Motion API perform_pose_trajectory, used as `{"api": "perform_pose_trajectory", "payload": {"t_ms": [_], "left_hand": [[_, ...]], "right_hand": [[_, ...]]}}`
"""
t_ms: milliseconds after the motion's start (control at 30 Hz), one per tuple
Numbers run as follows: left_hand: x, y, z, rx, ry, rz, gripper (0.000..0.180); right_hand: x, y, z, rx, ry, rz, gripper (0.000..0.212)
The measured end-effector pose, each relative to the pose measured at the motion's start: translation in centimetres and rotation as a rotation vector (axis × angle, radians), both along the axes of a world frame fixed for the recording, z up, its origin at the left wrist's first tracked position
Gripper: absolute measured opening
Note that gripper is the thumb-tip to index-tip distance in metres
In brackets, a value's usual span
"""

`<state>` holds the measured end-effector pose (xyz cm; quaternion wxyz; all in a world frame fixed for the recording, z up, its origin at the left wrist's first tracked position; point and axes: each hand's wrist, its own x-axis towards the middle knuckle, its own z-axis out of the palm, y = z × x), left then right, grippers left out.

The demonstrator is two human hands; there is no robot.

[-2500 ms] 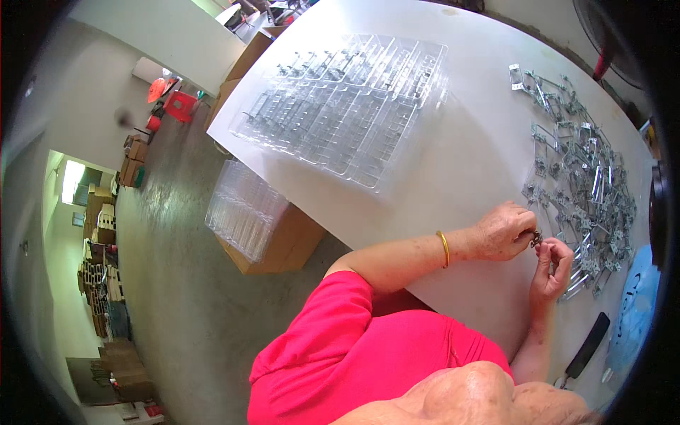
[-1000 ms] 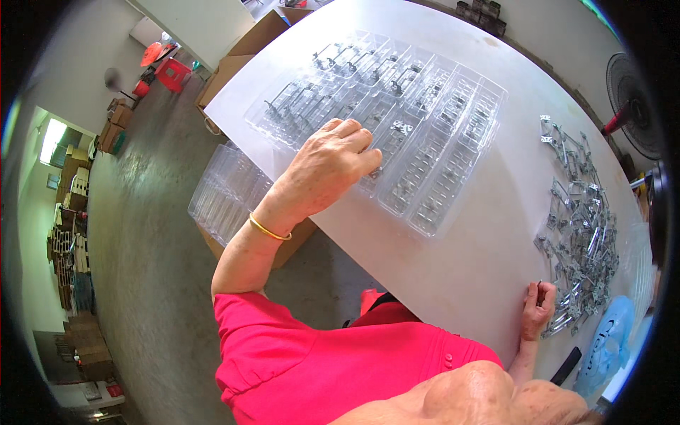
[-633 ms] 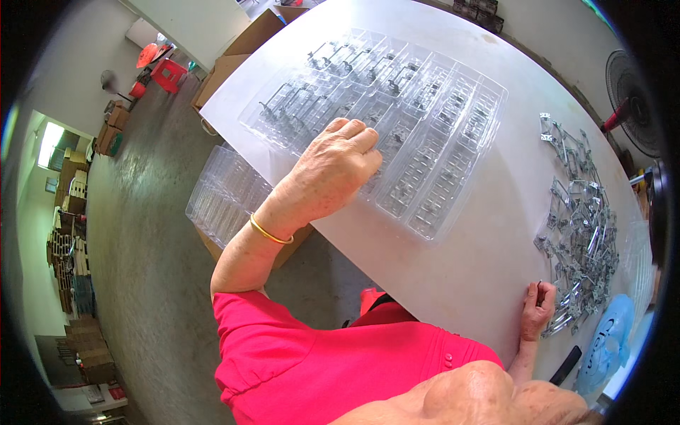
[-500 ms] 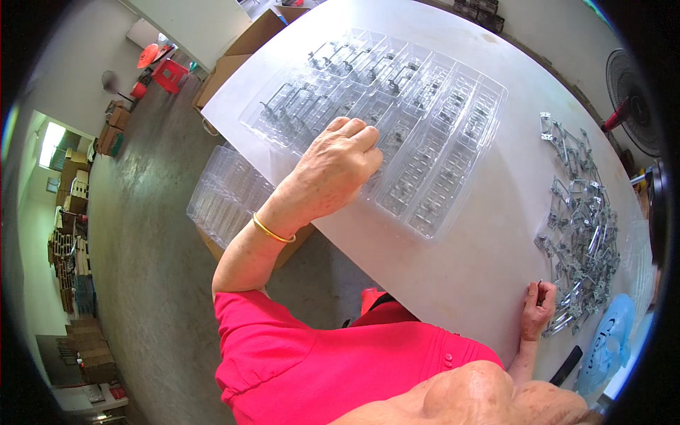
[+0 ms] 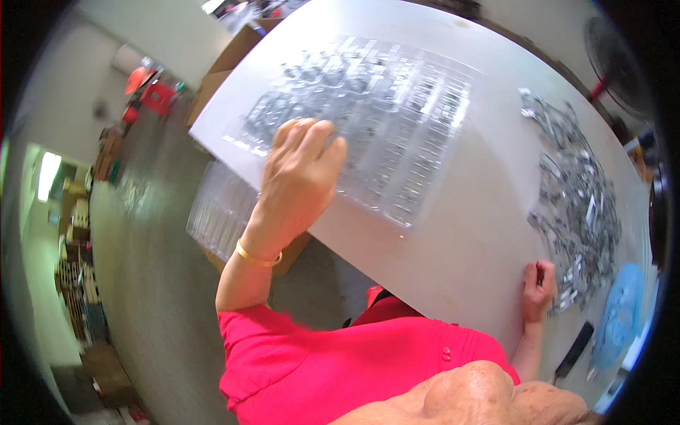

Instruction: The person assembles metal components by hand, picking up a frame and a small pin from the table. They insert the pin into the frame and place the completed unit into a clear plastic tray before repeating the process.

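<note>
A clear plastic tray [image 5: 386, 205] with rows of compartments lies on the white table, small metal parts in many of them. Over its near left edge is my left hand [image 5: 301, 170], a gold bangle at the wrist. Its fingers are curled downward and their tips are hidden, so what they hold does not show. On the right, my right hand [image 5: 538, 290] rests closed at the table, beside a heap of metal fittings [image 5: 577, 219]. Anything inside its fingers is too small to make out.
More clear trays [image 5: 223, 205] are stacked in a cardboard box below the table's left edge. Right of my right hand lie a dark-handled tool [image 5: 575, 350] and a blue plastic bag [image 5: 618, 319]. A fan [image 5: 616, 67] stands beyond the table's far right edge.
The whole view has shifted a little. My left hand has moved left along the tray toward its near left corner. My right hand stays closed by the heap.
</note>
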<state>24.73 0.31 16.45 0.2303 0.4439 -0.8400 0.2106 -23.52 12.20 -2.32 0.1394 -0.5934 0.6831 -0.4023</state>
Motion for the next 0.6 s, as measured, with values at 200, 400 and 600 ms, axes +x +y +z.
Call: {"api": "perform_pose_trajectory", "payload": {"t_ms": [200,400,600], "left_hand": [[-7.5,6.1,-0.2,-0.038,0.133,-0.335,0.022],[-18.1,7.5,-3.8,0.229,0.297,-0.677,0.024],[-25.6,1.9,-9.2,0.444,0.468,-0.623,0.011]], "right_hand": [[1.3,-0.8,1.6,-0.057,0.086,0.156,0.01],[1.3,-1.4,2.8,-0.165,0.093,0.389,0.015],[0.7,-0.4,3.8,-0.154,0.131,0.479,0.018]]}}
